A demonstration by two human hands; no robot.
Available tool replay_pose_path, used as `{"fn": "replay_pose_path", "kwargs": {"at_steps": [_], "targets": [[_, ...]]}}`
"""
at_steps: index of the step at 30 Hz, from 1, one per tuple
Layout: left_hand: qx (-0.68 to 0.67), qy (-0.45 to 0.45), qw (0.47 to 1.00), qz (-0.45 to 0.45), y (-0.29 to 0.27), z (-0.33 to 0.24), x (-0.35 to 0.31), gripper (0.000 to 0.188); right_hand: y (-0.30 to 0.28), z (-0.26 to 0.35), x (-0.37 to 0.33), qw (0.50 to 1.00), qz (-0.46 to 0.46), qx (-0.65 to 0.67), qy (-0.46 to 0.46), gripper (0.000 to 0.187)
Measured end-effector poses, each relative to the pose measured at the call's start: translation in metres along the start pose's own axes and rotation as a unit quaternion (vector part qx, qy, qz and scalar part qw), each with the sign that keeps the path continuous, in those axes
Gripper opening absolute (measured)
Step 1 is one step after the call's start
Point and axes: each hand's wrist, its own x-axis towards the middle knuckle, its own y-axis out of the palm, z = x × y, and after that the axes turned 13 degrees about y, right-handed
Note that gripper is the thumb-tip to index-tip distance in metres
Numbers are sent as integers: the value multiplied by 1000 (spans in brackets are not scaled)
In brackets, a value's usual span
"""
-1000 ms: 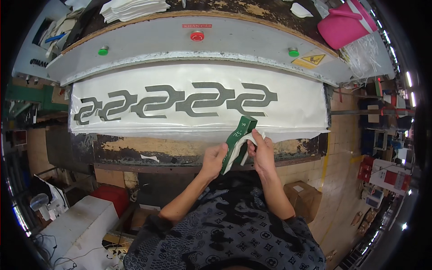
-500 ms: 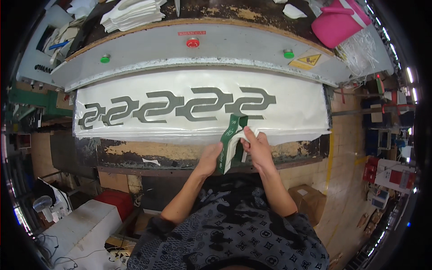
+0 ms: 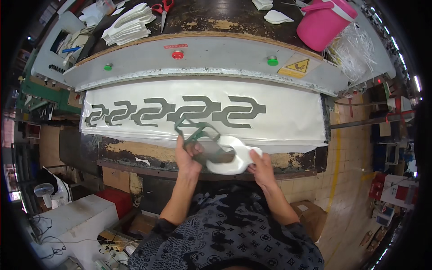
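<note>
My left hand [image 3: 187,155] grips a green cutting die [image 3: 216,155], an open curved metal frame smeared by motion. In my right hand [image 3: 262,167] is the narrow end of a white cut piece [image 3: 244,155], thick like a small stack, with a forked, U-shaped outline. Its curved part lies against the die, and whether the two are fully apart I cannot tell. Both are held above the near edge of the bench. Beyond them lies a white layered sheet [image 3: 292,118] with several forked cutouts in a row, showing grey beneath.
A grey press beam [image 3: 225,56] with a red button [image 3: 177,55] and green buttons spans behind the sheet. On its top rest stacked white pieces [image 3: 128,24], red-handled scissors [image 3: 163,11] and a pink jug [image 3: 324,24]. A cardboard box [image 3: 308,216] stands on the floor at right.
The white piece has come out of the die to the right, held by my right hand. My left hand has moved left with the die, now tilted. The view has shifted slightly.
</note>
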Motion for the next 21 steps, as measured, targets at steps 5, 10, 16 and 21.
{"fn": "replay_pose_path", "kwargs": {"at_steps": [5, 10, 16, 21], "targets": [[11, 243, 964, -103, -19, -63, 10, 68, -155, 23, -13, 922, -340, 122, -137, 27], [323, 458, 825, -65, -79, -120, 32, 62, -223, 49, -26, 931, -217, -272, -112, 35], [298, 359, 884, -15, -94, -87, 35, 57, -52, 40, 56, 963, 0, -247, -110, 38], [291, 397, 870, 36, -65, -71, 23, 55, 58, 33, 162, 919, 169, -340, -103, 45]]}}
